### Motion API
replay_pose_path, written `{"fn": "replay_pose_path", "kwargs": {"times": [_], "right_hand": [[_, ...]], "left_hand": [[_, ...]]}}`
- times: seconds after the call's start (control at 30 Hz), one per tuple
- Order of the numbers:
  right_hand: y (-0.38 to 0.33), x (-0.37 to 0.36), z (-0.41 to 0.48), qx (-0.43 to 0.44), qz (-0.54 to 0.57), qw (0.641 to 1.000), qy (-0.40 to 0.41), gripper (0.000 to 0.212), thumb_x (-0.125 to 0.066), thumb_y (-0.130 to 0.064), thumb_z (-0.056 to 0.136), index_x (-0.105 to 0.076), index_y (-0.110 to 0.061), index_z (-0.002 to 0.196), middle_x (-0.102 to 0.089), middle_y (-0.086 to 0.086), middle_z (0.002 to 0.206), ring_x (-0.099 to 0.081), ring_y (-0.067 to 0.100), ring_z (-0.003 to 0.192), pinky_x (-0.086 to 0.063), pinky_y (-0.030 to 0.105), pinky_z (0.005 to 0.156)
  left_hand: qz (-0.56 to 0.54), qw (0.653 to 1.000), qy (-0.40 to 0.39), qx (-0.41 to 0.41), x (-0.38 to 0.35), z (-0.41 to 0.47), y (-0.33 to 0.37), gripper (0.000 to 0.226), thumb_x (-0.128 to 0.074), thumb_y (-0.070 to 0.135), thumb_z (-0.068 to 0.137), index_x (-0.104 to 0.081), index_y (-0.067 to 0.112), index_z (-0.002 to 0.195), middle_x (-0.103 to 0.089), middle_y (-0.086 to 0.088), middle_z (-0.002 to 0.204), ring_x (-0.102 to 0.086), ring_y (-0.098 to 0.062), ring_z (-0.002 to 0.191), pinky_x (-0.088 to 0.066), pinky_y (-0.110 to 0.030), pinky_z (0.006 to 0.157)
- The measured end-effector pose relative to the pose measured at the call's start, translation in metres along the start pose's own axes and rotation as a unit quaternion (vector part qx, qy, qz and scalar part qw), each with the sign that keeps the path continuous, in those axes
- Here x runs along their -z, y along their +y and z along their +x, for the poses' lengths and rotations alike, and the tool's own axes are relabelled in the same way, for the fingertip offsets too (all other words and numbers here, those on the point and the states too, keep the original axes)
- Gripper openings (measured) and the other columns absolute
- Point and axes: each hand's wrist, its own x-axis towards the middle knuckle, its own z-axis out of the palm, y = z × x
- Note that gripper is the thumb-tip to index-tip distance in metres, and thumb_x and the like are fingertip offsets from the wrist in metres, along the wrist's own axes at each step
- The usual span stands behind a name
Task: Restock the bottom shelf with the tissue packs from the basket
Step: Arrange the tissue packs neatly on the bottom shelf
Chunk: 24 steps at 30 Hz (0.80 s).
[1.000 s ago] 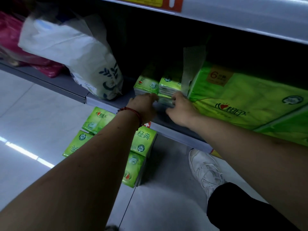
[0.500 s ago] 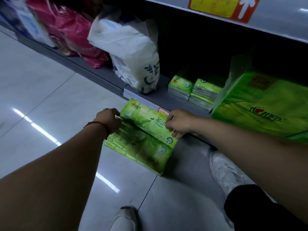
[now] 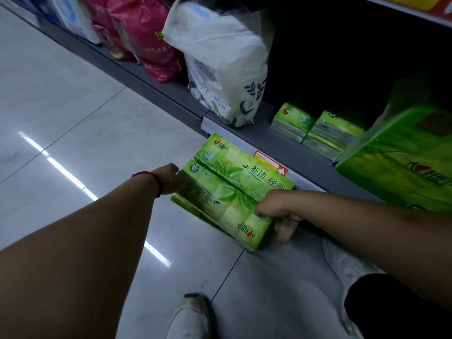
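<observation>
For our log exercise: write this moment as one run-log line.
left hand, right hand: hold tissue packs; before bottom shelf; not yet shelved

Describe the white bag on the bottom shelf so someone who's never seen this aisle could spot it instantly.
Find the grey metal bottom shelf along the tiled floor. On it, between the pink plastic packs to the left and two small green tissue packs to the right, stands the white plastic bag. Unlike its neighbours, it is white with dark blue leaf prints low down.

Hands (image 3: 168, 178) (image 3: 275, 207) gripping green tissue packs (image 3: 232, 192), bottom shelf (image 3: 266, 139) just behind
</observation>
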Motion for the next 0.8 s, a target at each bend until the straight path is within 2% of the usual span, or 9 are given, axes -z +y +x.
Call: {"fn": "replay_pose_path", "kwargs": {"times": [0.07,0.1,0.2,0.37,0.43,0.53,0.6,0.7,0.8], "right_hand": [[-0.001,-0.002,-0.001,-0.001,0.031,1.0,-0.003,0.057,-0.054,-0.025,0.103,-0.031,0.001,0.148,-0.044,0.033,0.144,-0.068,0.055,0.091,-0.06,0.06,0.08],[0.0,-0.005,0.0,0.01,0.069,0.998,-0.001,0.052,-0.056,-0.024,0.102,-0.035,-0.003,0.145,-0.049,0.029,0.137,-0.067,0.053,0.095,-0.059,0.062,0.085],[0.005,-0.012,0.006,0.026,0.219,0.975,0.007,0.03,-0.058,-0.015,0.098,-0.049,-0.007,0.126,-0.063,0.019,0.113,-0.068,0.039,0.093,-0.054,0.065,0.094],[0.01,-0.023,-0.003,0.05,0.288,0.955,0.044,0.01,-0.064,-0.013,0.094,-0.055,-0.013,0.099,-0.07,0.013,0.101,-0.072,0.03,0.084,-0.059,0.049,0.086],[0.008,-0.021,-0.011,0.073,0.314,0.945,0.055,0.013,-0.066,-0.014,0.093,-0.057,-0.012,0.102,-0.071,0.012,0.099,-0.071,0.029,0.084,-0.059,0.046,0.086],[-0.002,-0.009,-0.027,0.121,0.346,0.926,0.088,0.024,-0.071,-0.015,0.088,-0.061,-0.008,0.109,-0.071,0.017,0.11,-0.073,0.036,0.095,-0.06,0.051,0.089],[-0.009,0.002,-0.045,0.17,0.346,0.914,0.125,0.015,-0.073,-0.015,0.086,-0.061,-0.01,0.095,-0.07,0.016,0.099,-0.074,0.035,0.091,-0.061,0.049,0.087],[-0.013,0.02,-0.076,0.23,0.345,0.885,0.213,0.021,-0.073,-0.01,0.086,-0.054,-0.015,0.077,-0.058,0.011,0.076,-0.063,0.027,0.067,-0.055,0.038,0.064],[-0.016,0.034,-0.116,0.294,0.326,0.858,0.267,0.02,-0.077,-0.018,0.078,-0.057,-0.018,0.076,-0.063,0.013,0.08,-0.065,0.033,0.077,-0.056,0.045,0.071]], "left_hand": [[-0.044,0.999,-0.029,0.004,-0.002,0.001,0.001,0.037,-0.065,0.028,0.098,-0.054,0.007,0.126,-0.058,-0.017,0.125,-0.058,-0.033,0.111,-0.052,-0.044,0.096],[-0.067,0.997,-0.039,0.007,-0.001,0.0,0.002,0.039,-0.067,0.031,0.097,-0.051,0.012,0.127,-0.056,-0.015,0.125,-0.057,-0.032,0.109,-0.053,-0.043,0.092],[-0.096,0.994,-0.047,0.03,0.004,-0.001,0.001,0.063,-0.067,0.043,0.095,-0.045,0.015,0.146,-0.053,-0.014,0.141,-0.057,-0.034,0.121,-0.057,-0.044,0.085],[-0.23,0.966,-0.074,0.093,0.014,-0.028,-0.009,0.071,-0.077,0.065,0.075,-0.062,0.016,0.125,-0.061,-0.008,0.128,-0.06,-0.03,0.112,-0.057,-0.045,0.091],[-0.302,0.948,-0.07,0.075,0.025,-0.043,-0.012,0.078,-0.087,0.065,0.057,-0.067,0.018,0.116,-0.07,-0.007,0.119,-0.067,-0.026,0.104,-0.059,-0.041,0.085],[-0.365,0.927,-0.09,0.016,0.052,-0.071,-0.014,0.111,-0.096,0.064,0.023,-0.07,0.017,0.12,-0.079,-0.007,0.109,-0.077,-0.024,0.095,-0.063,-0.038,0.075],[-0.382,0.919,-0.096,-0.025,0.069,-0.093,-0.014,0.115,-0.099,0.058,0.021,-0.069,0.015,0.123,-0.078,-0.008,0.112,-0.077,-0.024,0.099,-0.064,-0.041,0.081],[-0.384,0.917,-0.088,-0.057,0.089,-0.123,-0.005,0.114,-0.102,0.051,0.019,-0.069,0.014,0.122,-0.077,-0.008,0.114,-0.076,-0.021,0.096,-0.064,-0.041,0.078],[-0.411,0.905,-0.049,-0.099,0.109,-0.158,0.003,0.11,-0.1,0.053,0.019,-0.071,0.016,0.119,-0.078,-0.008,0.113,-0.077,-0.022,0.093,-0.065,-0.042,0.076]]}}
